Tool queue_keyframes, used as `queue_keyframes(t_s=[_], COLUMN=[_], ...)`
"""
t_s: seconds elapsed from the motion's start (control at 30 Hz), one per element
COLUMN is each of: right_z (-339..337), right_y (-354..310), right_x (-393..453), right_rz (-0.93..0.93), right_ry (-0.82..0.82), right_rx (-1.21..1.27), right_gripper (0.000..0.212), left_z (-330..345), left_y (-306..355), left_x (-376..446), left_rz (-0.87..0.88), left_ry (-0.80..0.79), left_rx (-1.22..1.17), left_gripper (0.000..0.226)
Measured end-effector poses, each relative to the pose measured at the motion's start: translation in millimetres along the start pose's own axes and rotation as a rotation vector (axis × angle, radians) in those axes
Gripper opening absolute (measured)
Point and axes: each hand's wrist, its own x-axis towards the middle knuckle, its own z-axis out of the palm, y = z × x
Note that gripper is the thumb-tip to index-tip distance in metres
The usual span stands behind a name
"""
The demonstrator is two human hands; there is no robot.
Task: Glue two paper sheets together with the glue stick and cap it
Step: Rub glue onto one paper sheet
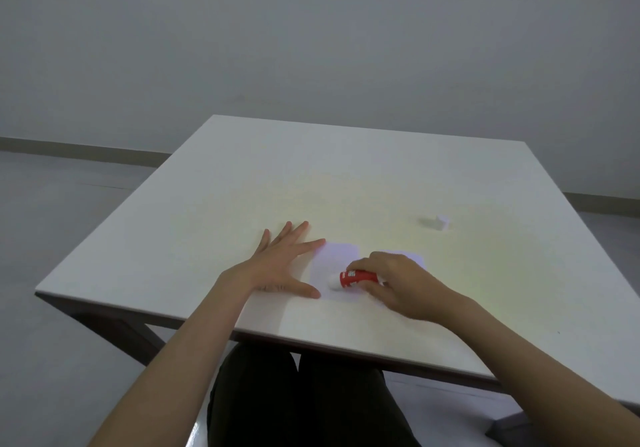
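My right hand (401,282) grips a red glue stick (358,278) tilted almost flat, its white tip touching a small white paper sheet (334,263) near the table's front. My left hand (282,263) lies flat with fingers spread at the sheet's left edge, forefinger and thumb touching the paper. A second white sheet (414,259) lies just right of the first, mostly hidden under my right hand. The white cap (442,222) stands alone on the table, farther back and to the right.
The square white table (242,176) has dark legs; its front edge runs diagonally just in front of my forearms. My dark-trousered legs show beneath the edge. Grey floor and a plain wall surround the table.
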Motion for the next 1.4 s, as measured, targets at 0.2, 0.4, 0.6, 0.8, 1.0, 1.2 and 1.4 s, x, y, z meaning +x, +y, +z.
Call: queue_keyframes(t_s=[0.2,0.4,0.6,0.8,1.0,1.2,1.4], right_z=[-2,-1,-9,-8,6,-1,8], right_y=[19,16,31,22,-9,-6,-15], right_x=[9,-15,-8,-18,5,36,20], right_rz=[0.225,0.054,0.241,0.170,0.045,0.190,0.077], right_ry=[0.222,0.055,0.233,0.255,0.165,0.185,0.109], right_rx=[0.037,0.120,0.113,0.117,0.097,0.025,0.037], right_gripper=[0.024,0.022,0.024,0.026,0.026,0.027,0.027], left_z=[0,0,-2,0,2,-1,3], left_y=[0,-2,-1,-3,-2,-1,-4], left_x=[0,1,1,3,4,3,5], left_rz=[-0.003,0.000,-0.004,-0.003,-0.015,-0.011,-0.020], left_ry=[-0.006,-0.003,-0.012,-0.004,-0.002,-0.008,0.009], left_rx=[0.000,0.006,0.001,0.015,0.023,0.027,0.016], left_gripper=[0.105,0.107,0.106,0.108,0.109,0.108,0.111])
